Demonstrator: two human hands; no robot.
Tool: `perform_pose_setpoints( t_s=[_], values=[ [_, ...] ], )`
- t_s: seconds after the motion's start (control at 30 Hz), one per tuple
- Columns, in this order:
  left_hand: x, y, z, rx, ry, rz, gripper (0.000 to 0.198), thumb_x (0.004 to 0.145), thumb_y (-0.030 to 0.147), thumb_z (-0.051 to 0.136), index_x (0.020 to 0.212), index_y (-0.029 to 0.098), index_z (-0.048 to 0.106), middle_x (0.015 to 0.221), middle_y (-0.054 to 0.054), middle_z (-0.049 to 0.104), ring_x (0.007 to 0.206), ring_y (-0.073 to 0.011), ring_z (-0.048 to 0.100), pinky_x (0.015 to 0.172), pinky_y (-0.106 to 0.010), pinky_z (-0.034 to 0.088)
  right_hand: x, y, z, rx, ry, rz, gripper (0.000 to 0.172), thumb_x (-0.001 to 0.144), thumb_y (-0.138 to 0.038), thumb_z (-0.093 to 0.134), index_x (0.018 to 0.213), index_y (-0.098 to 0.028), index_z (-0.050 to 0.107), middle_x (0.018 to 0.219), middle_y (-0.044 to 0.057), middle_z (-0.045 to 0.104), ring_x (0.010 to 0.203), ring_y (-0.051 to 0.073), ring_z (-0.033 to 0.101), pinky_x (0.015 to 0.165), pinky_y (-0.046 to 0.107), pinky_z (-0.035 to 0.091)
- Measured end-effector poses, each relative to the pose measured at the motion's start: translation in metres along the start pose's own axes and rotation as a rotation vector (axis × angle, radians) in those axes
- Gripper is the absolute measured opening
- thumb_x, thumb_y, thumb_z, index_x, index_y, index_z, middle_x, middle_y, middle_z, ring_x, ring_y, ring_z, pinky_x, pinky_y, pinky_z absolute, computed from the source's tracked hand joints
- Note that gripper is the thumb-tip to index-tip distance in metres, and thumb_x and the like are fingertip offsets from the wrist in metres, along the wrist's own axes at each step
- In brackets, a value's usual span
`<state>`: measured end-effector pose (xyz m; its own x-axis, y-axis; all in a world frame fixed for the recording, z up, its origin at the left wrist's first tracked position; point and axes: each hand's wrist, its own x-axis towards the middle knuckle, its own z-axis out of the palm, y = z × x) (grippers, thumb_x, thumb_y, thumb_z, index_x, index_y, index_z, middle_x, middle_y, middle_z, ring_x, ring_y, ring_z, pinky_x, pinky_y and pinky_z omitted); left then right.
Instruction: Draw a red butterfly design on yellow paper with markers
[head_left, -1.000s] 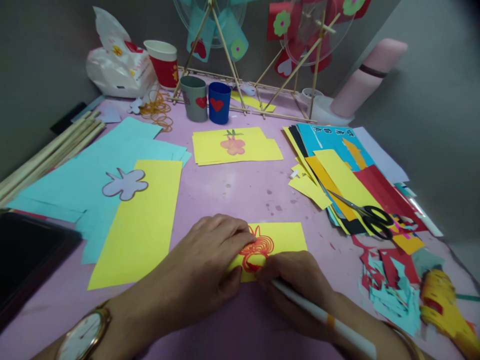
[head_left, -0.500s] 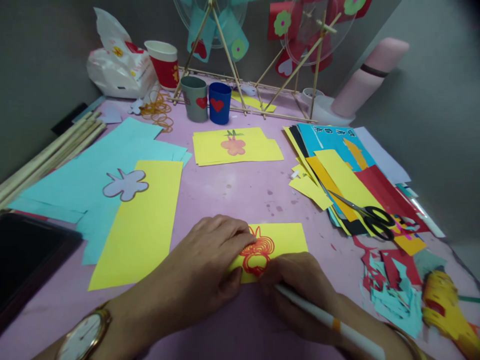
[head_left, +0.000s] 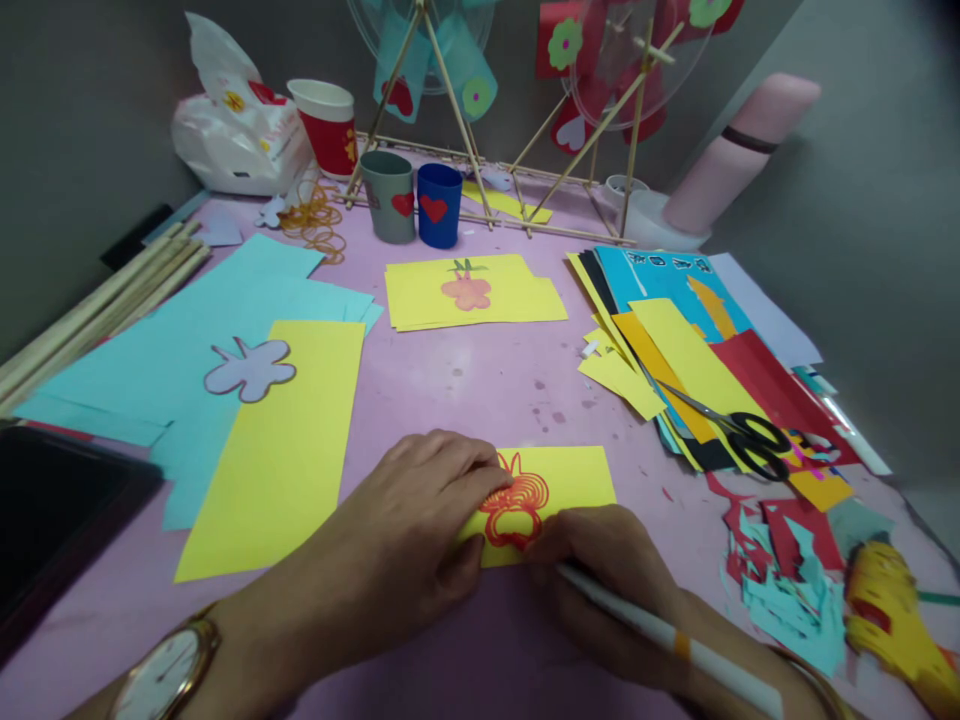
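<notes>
My right hand grips a white marker pen with an orange band, fingers closed near its tip. The tip itself is hidden by those fingers, at the lower edge of a red butterfly drawing filled with curved lines. This drawing is on a small yellow paper in front of me. My left hand lies across the paper's left part, fingers stretched flat and touching it, covering some of the drawing. To the left, a pale purple butterfly cutout rests partly on a larger yellow sheet.
Scissors lie on coloured papers at right, near paper scraps and a yellow glue gun. Behind are stacked yellow cards, a grey cup, a blue cup and stick-framed wheels. A dark tablet-like slab sits at left.
The right hand and marker pen have shifted slightly right, and the red at the drawing's lower edge looks thicker. The left hand stays in place on the paper.
</notes>
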<state>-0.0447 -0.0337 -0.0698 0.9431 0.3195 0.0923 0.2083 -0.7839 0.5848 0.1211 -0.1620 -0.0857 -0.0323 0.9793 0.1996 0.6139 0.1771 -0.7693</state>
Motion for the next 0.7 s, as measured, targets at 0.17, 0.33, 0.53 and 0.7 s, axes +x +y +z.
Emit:
perform_pose_setpoints(
  t_s=[0.17,0.33,0.53,0.7],
  values=[
    [-0.001,0.0005,-0.0014,-0.002,-0.01,-0.005,0.042,0.075,0.009,0.053,0.115,0.024,0.054,0.113,-0.004,0.057,0.107,-0.0219,0.048,0.091,-0.039,0.038,0.0011,-0.0008,-0.0002,-0.067,0.026,0.002,0.015,0.071,-0.008,0.047,0.068,-0.019,0.055,0.049,-0.006,0.056,0.039,0.006,0.045,0.042,0.017,0.033],
    [-0.0021,0.001,-0.0012,-0.002,0.004,-0.002,0.042,0.075,0.009,0.053,0.114,0.025,0.054,0.113,-0.004,0.058,0.107,-0.0223,0.049,0.091,-0.04,0.039,0.0,-0.0012,0.0004,-0.125,0.059,-0.002,0.016,0.072,-0.007,0.047,0.068,-0.02,0.057,0.05,-0.004,0.06,0.04,0.007,0.048,0.043,0.017,0.036],
    [-0.0011,0.001,-0.0007,0.004,0.011,0.005,0.042,0.077,0.009,0.051,0.115,0.025,0.054,0.113,-0.004,0.058,0.107,-0.022,0.049,0.09,-0.039,0.039,-0.0005,-0.0004,0.0003,-0.146,0.069,-0.007,0.016,0.07,-0.007,0.046,0.068,-0.02,0.055,0.049,-0.006,0.057,0.039,0.007,0.045,0.041,0.018,0.032],
    [-0.0029,-0.0001,0.0005,0.025,0.017,0.018,0.04,0.078,0.011,0.051,0.116,0.024,0.053,0.114,-0.004,0.058,0.107,-0.0222,0.049,0.091,-0.04,0.039,-0.0026,0.0016,0.0001,-0.145,0.073,-0.01,0.014,0.071,-0.008,0.047,0.068,-0.021,0.054,0.049,-0.006,0.057,0.038,0.007,0.045,0.041,0.019,0.032]
  ],
)
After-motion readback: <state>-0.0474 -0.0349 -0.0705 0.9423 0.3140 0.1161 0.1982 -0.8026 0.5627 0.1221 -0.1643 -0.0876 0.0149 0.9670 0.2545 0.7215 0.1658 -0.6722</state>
